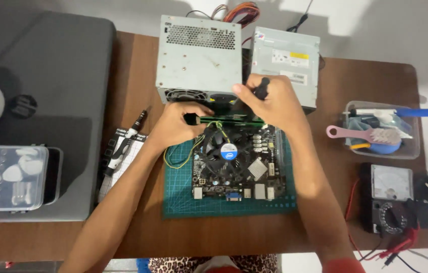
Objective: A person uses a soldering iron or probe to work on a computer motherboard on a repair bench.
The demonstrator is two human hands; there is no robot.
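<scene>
A computer motherboard (246,169) with a round black fan (228,150) lies on a green cutting mat (183,202). Along its far edge sits a thin green memory stick (224,119). My left hand (176,121) pinches the left end of that stick. My right hand (269,103) is closed around a small black tool (261,89), held over the stick's right end. Yellow and green wires (178,159) loop off the board's left side.
Two grey power supply boxes (198,55) (287,63) stand behind the board. A screwdriver (123,146) lies on a bit case to the left. A clear tub with brushes (383,131) and an analog multimeter (388,197) sit right. A closed laptop (47,76) fills the left.
</scene>
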